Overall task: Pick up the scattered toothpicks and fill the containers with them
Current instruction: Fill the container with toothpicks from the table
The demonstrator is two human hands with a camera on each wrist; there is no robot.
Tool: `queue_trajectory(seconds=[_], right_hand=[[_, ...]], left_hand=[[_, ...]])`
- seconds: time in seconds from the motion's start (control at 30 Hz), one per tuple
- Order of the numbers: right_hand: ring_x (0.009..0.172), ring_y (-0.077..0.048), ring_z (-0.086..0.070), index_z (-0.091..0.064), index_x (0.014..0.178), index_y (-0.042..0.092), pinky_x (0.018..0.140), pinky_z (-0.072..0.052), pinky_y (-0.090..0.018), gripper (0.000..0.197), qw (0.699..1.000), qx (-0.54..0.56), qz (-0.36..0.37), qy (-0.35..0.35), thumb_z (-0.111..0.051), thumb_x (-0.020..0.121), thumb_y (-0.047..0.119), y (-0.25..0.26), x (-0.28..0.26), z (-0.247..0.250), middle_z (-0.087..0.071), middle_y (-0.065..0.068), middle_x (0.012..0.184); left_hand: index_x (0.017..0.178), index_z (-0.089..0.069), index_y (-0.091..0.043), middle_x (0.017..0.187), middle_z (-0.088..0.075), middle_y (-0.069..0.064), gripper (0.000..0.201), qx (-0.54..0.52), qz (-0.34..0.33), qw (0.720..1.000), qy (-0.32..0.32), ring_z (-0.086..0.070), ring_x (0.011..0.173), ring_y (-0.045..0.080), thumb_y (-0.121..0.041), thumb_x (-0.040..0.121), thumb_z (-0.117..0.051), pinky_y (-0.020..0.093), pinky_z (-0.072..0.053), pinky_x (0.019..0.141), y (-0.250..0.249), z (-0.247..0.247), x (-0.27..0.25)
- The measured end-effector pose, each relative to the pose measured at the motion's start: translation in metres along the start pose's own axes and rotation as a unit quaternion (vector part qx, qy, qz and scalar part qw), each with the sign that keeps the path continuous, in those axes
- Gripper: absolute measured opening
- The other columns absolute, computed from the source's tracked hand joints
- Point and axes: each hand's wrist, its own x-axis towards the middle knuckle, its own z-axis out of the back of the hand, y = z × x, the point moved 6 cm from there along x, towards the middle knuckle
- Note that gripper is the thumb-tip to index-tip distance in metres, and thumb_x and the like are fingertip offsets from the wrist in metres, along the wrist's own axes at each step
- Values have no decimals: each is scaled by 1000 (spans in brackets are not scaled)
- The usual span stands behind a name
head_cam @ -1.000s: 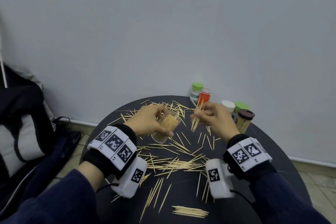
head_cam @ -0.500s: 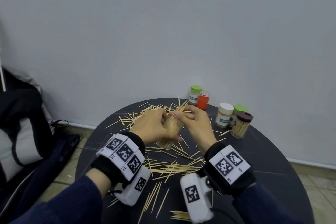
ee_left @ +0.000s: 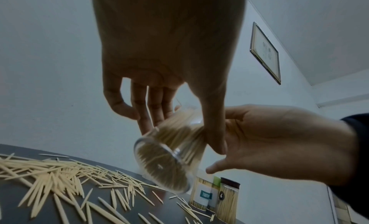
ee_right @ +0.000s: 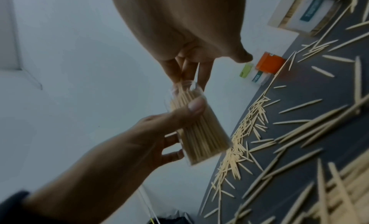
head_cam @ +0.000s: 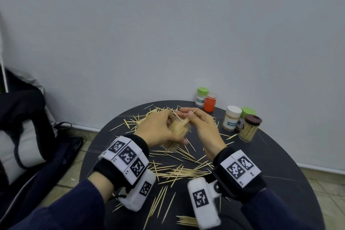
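The left hand (head_cam: 158,129) grips a clear jar (head_cam: 177,134), tilted and lifted off the bench (head_cam: 280,158). Just beside it, the right hand (head_cam: 203,127) pinches toothpicks (head_cam: 187,119) into its mouth. Next: let go, grab more from below.

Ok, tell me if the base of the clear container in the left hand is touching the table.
Apart. The left wrist view shows the clear container tilted in the left hand, wall visible between its base and the table.

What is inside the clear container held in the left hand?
The clear plastic container is packed with upright wooden toothpicks. The left hand grips it; its fingers cover part of the wall, hiding what lies behind them.
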Motion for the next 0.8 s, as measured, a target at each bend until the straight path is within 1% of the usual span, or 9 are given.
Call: queue_trajectory(seconds=[0.1, 0.17, 0.2, 0.27, 0.37, 0.5, 0.6, 0.7, 0.8], right_hand=[[95, -2, -60, -64, 104, 9, 76, -49, -9, 22, 999, -36, -11, 11, -44, 96, 6, -3, -2, -3, -67, -5, 109], [98, 2, -56, -64, 110, 12, 86, -47, -12, 25, 998, -51, -19, 19, -43, 97, 10, -4, -1, -3, -64, 2, 112], [95, 10, -53, -65, 112, 14, 88, -42, -5, 27, 998, -54, -22, 21, -41, 98, 14, -3, -1, -2, -63, 7, 110], [88, 22, -48, -65, 114, 16, 72, -34, 8, 32, 998, -52, -29, 21, -37, 100, 21, -1, -1, -1, -60, 14, 102], [104, 3, -53, -63, 118, 14, 70, -38, 3, 29, 997, -53, -40, 31, -45, 96, 11, -6, 1, -2, -60, 6, 110], [100, 3, -51, -60, 122, 13, 60, -33, 9, 30, 997, -48, -55, 39, -46, 96, 18, -3, 0, -4, -59, 4, 114], [94, 3, -55, -64, 114, 12, 66, -39, 4, 25, 998, -60, -16, 34, -53, 93, 20, 5, 1, 0, -63, 5, 107], [93, -7, -60, -70, 96, 17, 78, -46, -12, 11, 991, -131, 25, 20, -64, 86, 18, 7, 0, 4, -69, 3, 96], [83, -4, -58, -70, 84, 20, 77, -46, -19, 5, 987, -154, 47, -5, -69, 82, 16, 8, -1, 7, -68, 4, 86]], left_hand=[[102, -53, -23, 99, -59, -6, 63, -10, 6, 1000, -4, -57, 91, 13, -51, 55, -84, 31, -47, 79, 2, 0, 1], [102, -52, -24, 100, -59, -5, 62, -11, 6, 1000, -1, -57, 92, 13, -50, 56, -84, 32, -48, 80, 2, 0, 1], [102, -52, -24, 101, -59, -5, 62, -11, 5, 1000, 0, -56, 92, 13, -50, 56, -84, 31, -48, 80, 2, -1, 1], [101, -51, -26, 101, -58, -6, 61, -17, 0, 1000, 1, -56, 90, 12, -49, 56, -85, 29, -47, 77, 1, -1, 1], [99, -49, -27, 98, -56, -8, 58, -27, -12, 1000, 9, -52, 78, 5, -46, 57, -85, 20, -41, 65, -2, -1, 1], [99, -48, -27, 94, -53, -11, 58, -19, -28, 999, 19, -46, 71, -2, -44, 58, -85, 15, -37, 61, -5, -1, 0], [99, -47, -26, 92, -51, -12, 59, -10, -34, 999, 27, -45, 71, -3, -42, 57, -86, 14, -35, 60, -6, -3, 0], [97, -49, -25, 88, -51, -14, 58, -5, -46, 998, 36, -44, 69, -3, -38, 56, -88, 11, -32, 56, -8, -5, -1], [95, -50, -23, 90, -53, -10, 57, 1, -47, 998, 40, -45, 69, -1, -38, 55, -89, 14, -34, 57, -7, -7, 0]])
